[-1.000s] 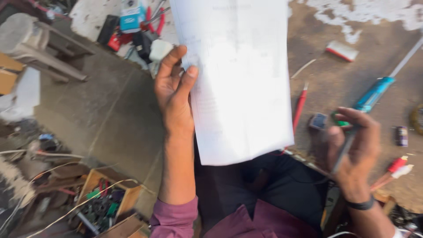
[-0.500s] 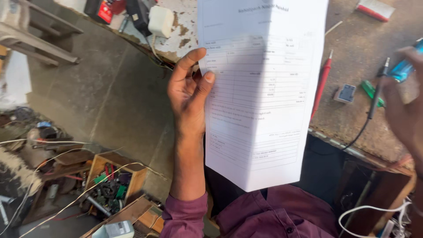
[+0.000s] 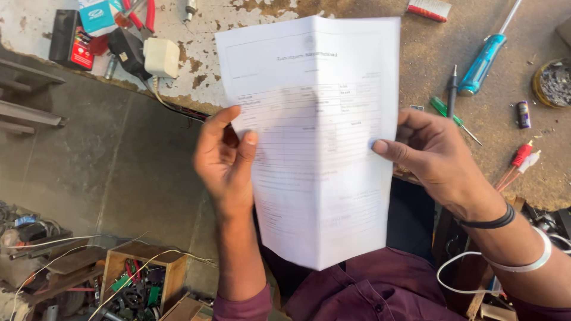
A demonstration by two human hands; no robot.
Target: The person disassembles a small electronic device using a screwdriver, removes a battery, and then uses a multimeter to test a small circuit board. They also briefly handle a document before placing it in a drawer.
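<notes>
You are holding a printed sheet of paper point(image 3: 315, 142) up in front of you, above the edge of the bench point(image 3: 488, 119), with a soft crease running down its middle. Your left hand point(image 3: 229, 160) grips the sheet's left edge: the thumb presses on the front and the other fingers point(image 3: 211, 128) curl behind, so the paper is pinched between them. Your right hand point(image 3: 437, 154) takes the right edge the same way, thumb on the printed face and fingers folded behind the sheet. A black band point(image 3: 491, 221) and a white bangle point(image 3: 526, 261) sit on that wrist.

Just beyond your right fingers, on the bench, lie a black pen-like tool point(image 3: 452, 92) and a small green screwdriver point(image 3: 453, 117), with a larger blue-handled screwdriver point(image 3: 485, 59) further out. Red and white plugs point(image 3: 523, 156) lie to the right of that hand. Beyond your left fingers sits a white plug adapter point(image 3: 160, 56) beside a black one point(image 3: 126, 49). Below your left forearm, down on the floor, a wooden box point(image 3: 143, 276) holds mixed small parts and wires.
</notes>
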